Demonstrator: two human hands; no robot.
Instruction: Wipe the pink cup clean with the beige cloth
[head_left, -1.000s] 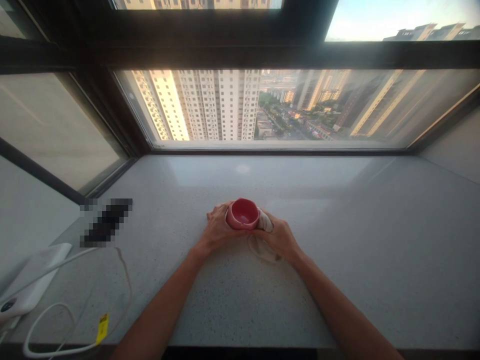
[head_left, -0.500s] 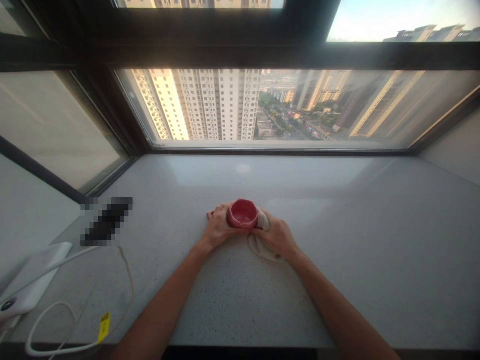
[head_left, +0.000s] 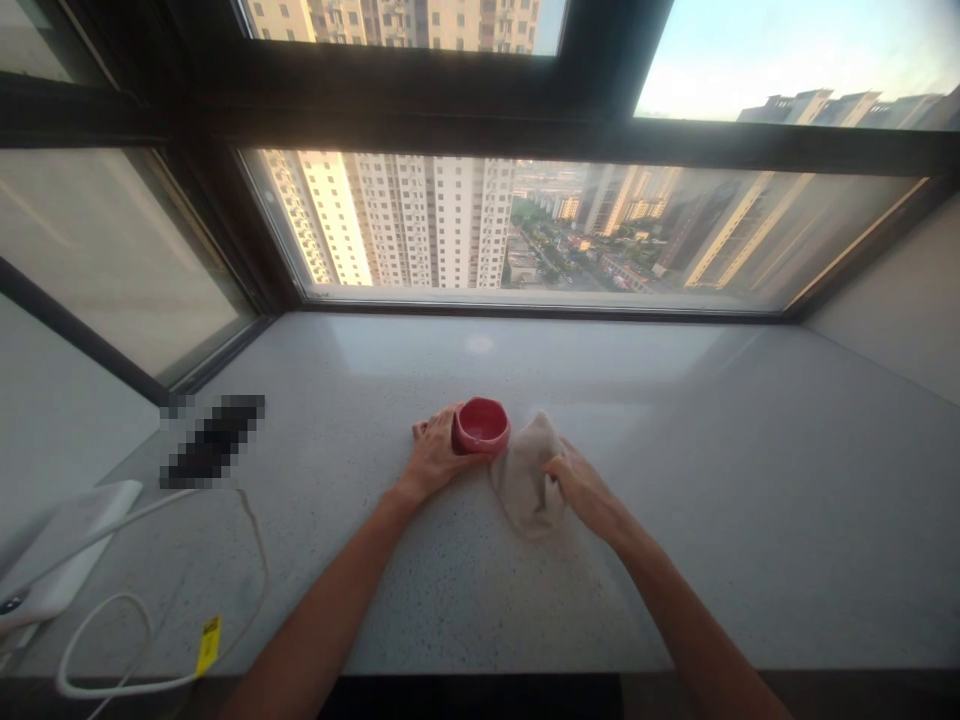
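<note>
A small red bowl (head_left: 482,428) with a faceted rim stands upright on the pale speckled windowsill (head_left: 360,400). My left hand (head_left: 435,450) is closed around its left side, the thumb along the near face. Just right of the bowl, my right hand (head_left: 581,485) pinches a beige cloth (head_left: 529,475). The cloth hangs loosely from the fingers, its left edge close to the bowl; whether they touch I cannot tell. Inside the bowl I see only its red surface.
At the left lie a white power bank (head_left: 71,560) and a white cable (head_left: 64,650) with a yellow tag (head_left: 208,645). A pixelated dark object (head_left: 214,440) is behind them. Dark-framed windows (head_left: 420,230) border the sill at the back and left.
My right hand has come off the bowl and moved right, drawing the cloth with it, which now shows spread out. My left hand stays on the bowl. The view has tilted slightly.
</note>
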